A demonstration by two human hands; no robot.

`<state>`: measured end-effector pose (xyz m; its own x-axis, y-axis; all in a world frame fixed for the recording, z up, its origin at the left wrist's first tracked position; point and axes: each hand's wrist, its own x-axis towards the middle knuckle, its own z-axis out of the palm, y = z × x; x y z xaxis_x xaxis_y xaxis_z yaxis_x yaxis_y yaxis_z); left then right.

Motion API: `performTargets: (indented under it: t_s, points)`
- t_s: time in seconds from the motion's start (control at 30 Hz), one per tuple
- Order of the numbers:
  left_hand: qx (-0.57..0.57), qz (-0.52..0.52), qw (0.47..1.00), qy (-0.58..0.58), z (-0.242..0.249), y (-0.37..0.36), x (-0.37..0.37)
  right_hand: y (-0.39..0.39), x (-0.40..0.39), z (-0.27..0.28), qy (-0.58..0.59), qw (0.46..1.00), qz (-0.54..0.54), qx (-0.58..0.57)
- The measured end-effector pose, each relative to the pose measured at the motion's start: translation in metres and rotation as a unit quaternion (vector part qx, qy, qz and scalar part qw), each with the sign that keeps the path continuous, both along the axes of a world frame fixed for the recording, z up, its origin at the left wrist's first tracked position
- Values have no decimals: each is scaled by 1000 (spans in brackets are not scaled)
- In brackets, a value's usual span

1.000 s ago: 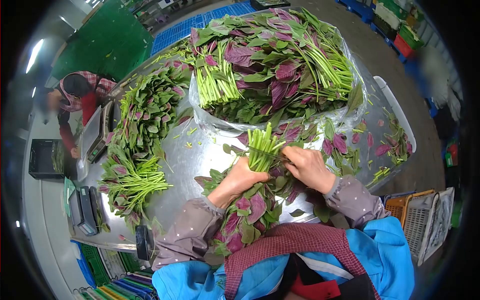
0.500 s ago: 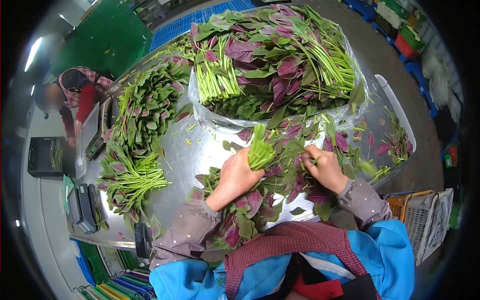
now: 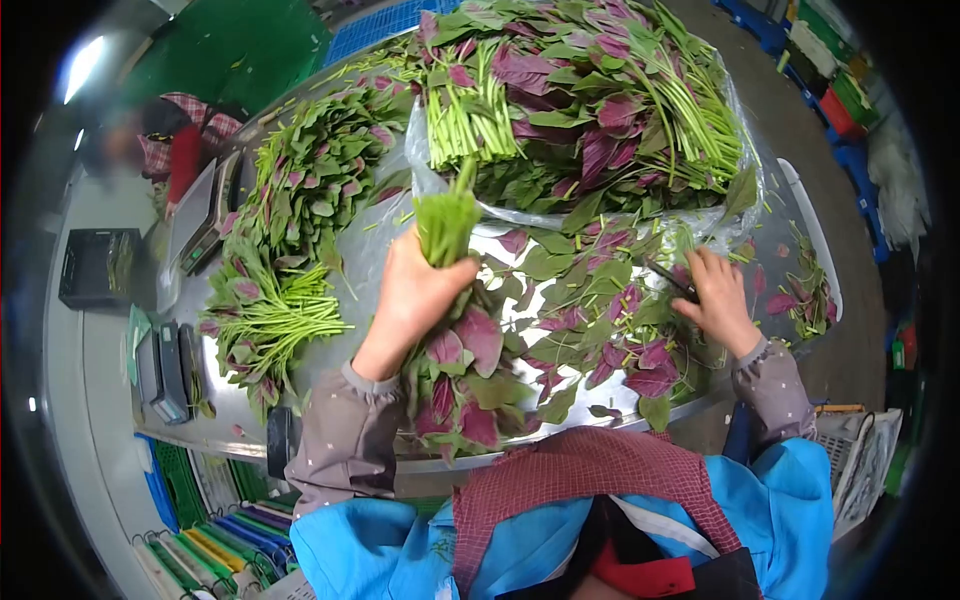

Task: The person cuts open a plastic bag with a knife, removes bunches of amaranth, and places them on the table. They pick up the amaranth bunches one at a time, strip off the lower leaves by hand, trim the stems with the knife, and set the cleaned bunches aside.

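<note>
My left hand (image 3: 415, 290) grips a bunch of red-and-green amaranth (image 3: 465, 370), held up off the steel table (image 3: 330, 375) with its cut green stem ends (image 3: 447, 220) pointing away from me and its leaves hanging toward my apron. My right hand (image 3: 722, 300) rests to the right among loose leaves (image 3: 590, 300). It is closed on a small dark blade (image 3: 670, 280), apart from the bunch.
A large clear bag heaped with amaranth (image 3: 590, 110) fills the far side of the table. Trimmed bundles (image 3: 275, 320) and a leaf pile (image 3: 310, 180) lie left. Another person (image 3: 180, 150) stands by a scale (image 3: 195, 215). Crates line the floor.
My left hand has lifted the bunch up and leftward. My right hand has left the stem ends and moved right, down among the loose leaves, with the blade.
</note>
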<state>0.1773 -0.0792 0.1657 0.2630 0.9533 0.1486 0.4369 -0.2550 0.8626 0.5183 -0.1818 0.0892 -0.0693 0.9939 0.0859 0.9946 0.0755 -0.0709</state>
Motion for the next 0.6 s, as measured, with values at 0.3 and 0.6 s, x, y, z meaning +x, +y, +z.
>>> performTargets:
  t_s: [0.3,0.6]
  points:
    - [-94,105,943,-301,10,-11,31,39,-160,39,324,923,207,-32]
    - [-235,-107,904,-340,8,-6,12,53,-155,12,690,578,162,-405]
